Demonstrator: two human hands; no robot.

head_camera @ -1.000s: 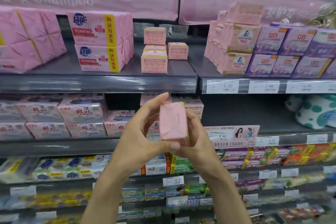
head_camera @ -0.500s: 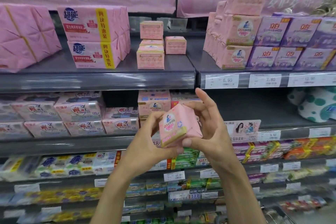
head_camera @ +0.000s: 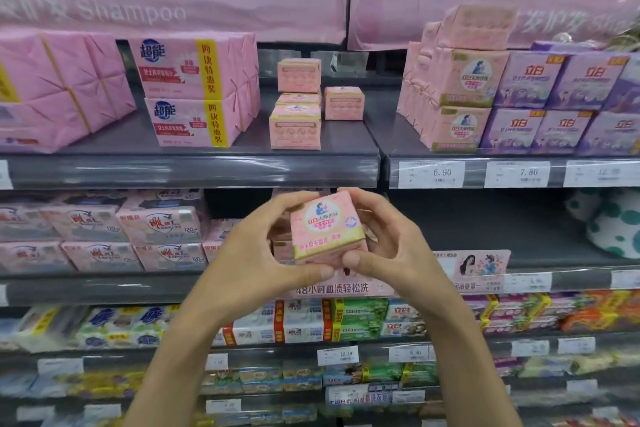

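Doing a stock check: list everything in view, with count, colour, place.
soap bar: one, pink, before the second shelf
small boxes: four, pink, top shelf middle
multipacks: several, pink, top shelf left
purple packs: several, purple, top shelf right
price tags: three, white, top rail right
spotted pack: one, white-green, second shelf right
left hand: one, grips soap bar
right hand: one, grips soap bar

Soap packet (head_camera: 327, 229): pink, yellow band along lower edge, red lettering. Large packs (head_camera: 194, 73): pink with yellow vertical strip. Boxes (head_camera: 561, 104): purple, orange lettering. Banner (head_camera: 173, 10): pink, white lettering. Bag (head_camera: 609, 222): white with green spots. Shelf (head_camera: 131, 146): dark grey.
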